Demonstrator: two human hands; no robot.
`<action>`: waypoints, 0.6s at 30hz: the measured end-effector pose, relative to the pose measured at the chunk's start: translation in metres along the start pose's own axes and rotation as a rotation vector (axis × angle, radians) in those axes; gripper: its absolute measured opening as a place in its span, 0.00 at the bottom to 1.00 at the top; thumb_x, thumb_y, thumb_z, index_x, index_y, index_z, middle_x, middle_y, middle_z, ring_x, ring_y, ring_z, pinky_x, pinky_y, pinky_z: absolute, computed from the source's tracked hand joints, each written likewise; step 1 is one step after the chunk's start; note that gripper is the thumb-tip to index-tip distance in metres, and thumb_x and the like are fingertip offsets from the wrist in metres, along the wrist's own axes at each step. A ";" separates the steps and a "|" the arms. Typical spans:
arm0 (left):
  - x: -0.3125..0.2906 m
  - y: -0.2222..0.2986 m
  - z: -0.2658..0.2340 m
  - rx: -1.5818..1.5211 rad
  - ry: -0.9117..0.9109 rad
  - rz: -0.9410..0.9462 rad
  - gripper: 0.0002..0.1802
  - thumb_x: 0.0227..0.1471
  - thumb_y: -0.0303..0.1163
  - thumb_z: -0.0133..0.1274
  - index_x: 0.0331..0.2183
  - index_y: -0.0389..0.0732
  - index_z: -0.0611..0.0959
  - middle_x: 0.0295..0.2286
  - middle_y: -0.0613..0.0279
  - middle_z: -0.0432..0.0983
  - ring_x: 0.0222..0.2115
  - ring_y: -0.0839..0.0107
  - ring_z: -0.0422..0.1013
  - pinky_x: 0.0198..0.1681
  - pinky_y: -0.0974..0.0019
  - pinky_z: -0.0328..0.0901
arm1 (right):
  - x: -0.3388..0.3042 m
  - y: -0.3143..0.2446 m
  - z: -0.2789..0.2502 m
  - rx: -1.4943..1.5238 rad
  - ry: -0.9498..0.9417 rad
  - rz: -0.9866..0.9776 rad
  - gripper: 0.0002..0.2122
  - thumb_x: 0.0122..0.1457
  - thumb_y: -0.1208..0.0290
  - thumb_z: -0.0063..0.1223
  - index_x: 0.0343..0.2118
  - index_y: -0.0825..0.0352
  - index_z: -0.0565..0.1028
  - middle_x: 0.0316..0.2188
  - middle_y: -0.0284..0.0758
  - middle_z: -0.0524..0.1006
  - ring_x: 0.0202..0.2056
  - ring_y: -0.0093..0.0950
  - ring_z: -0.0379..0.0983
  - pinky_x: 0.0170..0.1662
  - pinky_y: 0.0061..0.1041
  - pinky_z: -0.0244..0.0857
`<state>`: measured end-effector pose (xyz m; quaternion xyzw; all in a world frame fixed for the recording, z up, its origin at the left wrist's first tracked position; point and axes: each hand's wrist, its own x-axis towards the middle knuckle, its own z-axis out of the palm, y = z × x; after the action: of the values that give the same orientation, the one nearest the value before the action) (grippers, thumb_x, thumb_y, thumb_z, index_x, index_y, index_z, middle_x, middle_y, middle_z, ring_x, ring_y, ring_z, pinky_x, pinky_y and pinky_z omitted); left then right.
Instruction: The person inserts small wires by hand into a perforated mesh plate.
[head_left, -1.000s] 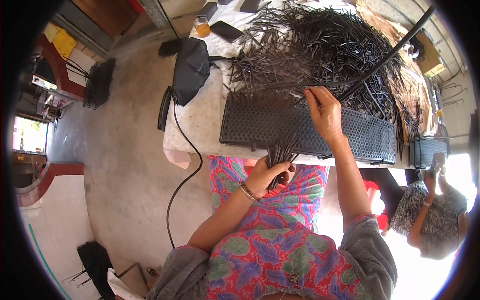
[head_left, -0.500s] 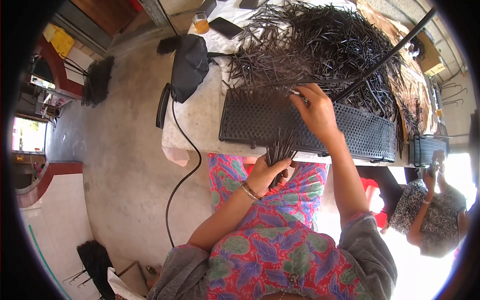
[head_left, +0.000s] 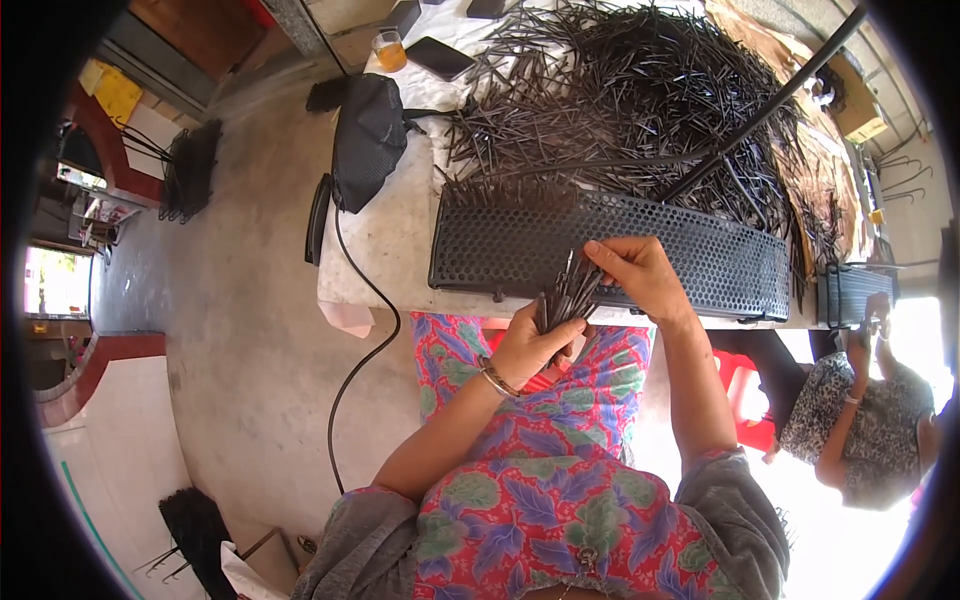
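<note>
Head view: the left hand (head_left: 528, 348) is gripping a bundle of thin black strips (head_left: 568, 298) before the near table edge.
The left fingers are wrapping its lower part, probably so that the tips are standing free for the right hand (head_left: 648, 280). The right thumb and forefinger are meeting narrowly at these tips; whether they are pinching one, I cannot tell. The perforated black panel (head_left: 690, 255) is lying just beyond, perhaps for easy reach, and the loose strip pile (head_left: 665, 95) is spreading farther.
</note>
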<state>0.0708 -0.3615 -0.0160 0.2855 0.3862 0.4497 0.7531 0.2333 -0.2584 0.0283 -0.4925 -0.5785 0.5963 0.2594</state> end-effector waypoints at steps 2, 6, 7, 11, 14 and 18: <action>0.000 0.002 -0.001 0.057 0.012 0.025 0.08 0.53 0.29 0.52 0.36 0.36 0.76 0.27 0.61 0.77 0.18 0.85 0.66 0.18 0.79 0.61 | -0.001 -0.003 0.001 -0.012 -0.031 -0.103 0.11 0.56 0.68 0.55 0.31 0.74 0.79 0.21 0.28 0.75 0.23 0.14 0.64 0.26 0.16 0.61; 0.000 0.002 0.002 0.021 0.012 0.036 0.08 0.53 0.29 0.52 0.35 0.36 0.76 0.28 0.61 0.77 0.17 0.85 0.66 0.17 0.79 0.61 | -0.002 -0.003 -0.001 -0.044 -0.044 -0.099 0.10 0.55 0.70 0.55 0.32 0.75 0.79 0.21 0.28 0.75 0.25 0.14 0.66 0.27 0.16 0.61; 0.000 0.001 0.002 0.010 0.024 0.017 0.08 0.53 0.28 0.52 0.35 0.36 0.76 0.28 0.61 0.77 0.17 0.85 0.66 0.17 0.79 0.61 | -0.001 0.000 -0.003 -0.048 -0.024 -0.079 0.09 0.55 0.71 0.56 0.31 0.75 0.79 0.22 0.29 0.76 0.26 0.14 0.66 0.29 0.16 0.61; 0.000 -0.003 0.001 0.006 0.032 -0.004 0.07 0.52 0.28 0.52 0.34 0.36 0.76 0.28 0.60 0.77 0.17 0.84 0.66 0.17 0.78 0.61 | -0.001 -0.002 -0.004 -0.104 -0.049 -0.142 0.10 0.53 0.72 0.56 0.32 0.76 0.78 0.24 0.31 0.76 0.28 0.15 0.68 0.29 0.17 0.62; 0.001 -0.003 0.004 0.027 0.039 -0.004 0.07 0.52 0.28 0.52 0.34 0.36 0.76 0.27 0.60 0.77 0.17 0.84 0.66 0.16 0.78 0.61 | -0.002 -0.006 -0.005 -0.164 -0.111 -0.136 0.10 0.53 0.72 0.56 0.32 0.76 0.78 0.26 0.33 0.76 0.27 0.15 0.68 0.29 0.17 0.62; 0.002 -0.004 0.006 0.075 0.052 0.030 0.07 0.52 0.28 0.52 0.33 0.35 0.76 0.27 0.60 0.77 0.17 0.84 0.66 0.16 0.78 0.61 | -0.003 -0.004 -0.004 -0.084 -0.063 -0.164 0.10 0.53 0.72 0.56 0.31 0.76 0.78 0.24 0.32 0.76 0.27 0.16 0.68 0.28 0.16 0.61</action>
<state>0.0781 -0.3622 -0.0170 0.3077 0.4180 0.4535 0.7245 0.2373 -0.2584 0.0340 -0.4347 -0.6494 0.5634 0.2682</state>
